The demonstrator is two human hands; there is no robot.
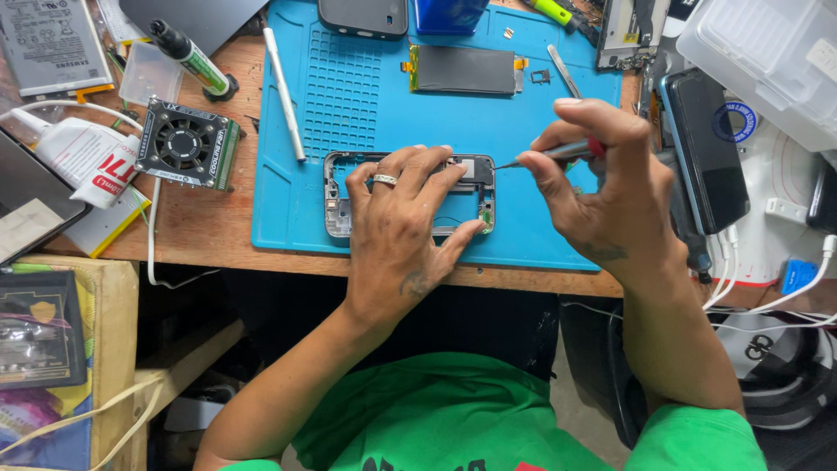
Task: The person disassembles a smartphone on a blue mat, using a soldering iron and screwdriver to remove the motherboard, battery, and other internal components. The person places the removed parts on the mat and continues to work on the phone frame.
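An opened grey phone frame (336, 194) lies on a blue work mat (366, 96) at the desk's front. My left hand (403, 228) presses down on the frame, fingers spread across it, a ring on one finger. My right hand (602, 179) grips a small screwdriver (549, 154) with a red band. Its tip points left, at the frame's upper right corner.
On the mat lie a flat dark battery (462, 70), a white stick (284, 92) and metal tweezers (564, 70). A small black cooling fan (185, 144), a white tube (83, 157) and a marker (187, 57) sit left on the wooden desk. A dark phone (704, 148) and white cables lie right.
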